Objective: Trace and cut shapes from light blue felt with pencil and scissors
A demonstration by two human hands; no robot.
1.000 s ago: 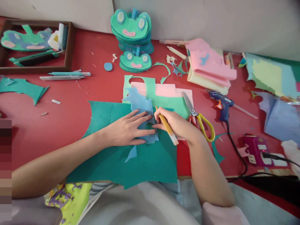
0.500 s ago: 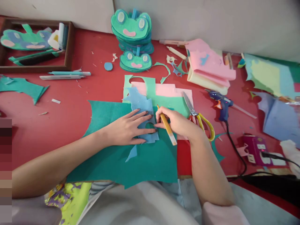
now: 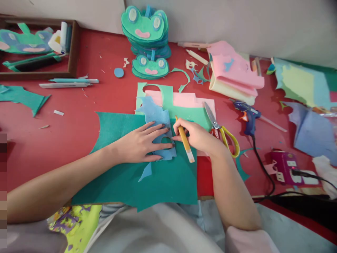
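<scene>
My left hand point(image 3: 139, 142) lies flat with its fingers spread, pressing a light-blue felt scrap point(image 3: 158, 114) onto a large dark-green felt sheet point(image 3: 168, 186). A round hole shows in the scrap between the fingers. My right hand point(image 3: 191, 133) is closed around an orange-yellow pen point(image 3: 185, 140), whose narrow end points away from me and whose pale end points toward me. Its lower fingertips touch the scrap's right edge near the hole. A small blue offcut point(image 3: 145, 172) lies on the green sheet below my left hand. Scissors with yellow handles point(image 3: 223, 135) rest just right of my right hand.
Stacked green frog-face cutouts point(image 3: 150, 66) stand at the back. A brown wooden tray point(image 3: 72, 52) is at the left. To the right lie folded pink felt point(image 3: 234, 66), a blue glue gun point(image 3: 249, 116) with its cord, and a purple power socket point(image 3: 285, 168).
The view has shifted slightly, moving everything a little to the left. Both hands keep nearly the same positions on the felt; the pen's pale end has swung slightly left.
</scene>
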